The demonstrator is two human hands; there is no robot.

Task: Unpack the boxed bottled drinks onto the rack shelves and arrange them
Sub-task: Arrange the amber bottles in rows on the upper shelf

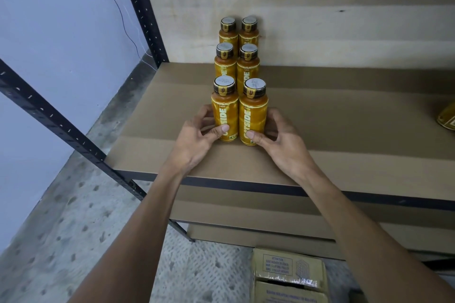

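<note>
Here, six squat yellow plastic bottles with dark caps and pale foil tops stand upright on a brown board shelf. They form two columns of three, packed close together.

The left hand grips the lower part of the front-left bottle, with the thumb on its front and the fingers curled round its outer side. The right hand grips the front-right bottle in mirror fashion. These two bottles stand side by side between the hands, and the other four line up straight beyond them.

A seventh yellow bottle, cut off at the edge of view, sits well off to the right of the right hand. One open yellowish cardboard box sits on the floor beneath the right forearm. Two black perforated metal rack posts stand left of the left hand, one beyond it and one nearer.
</note>
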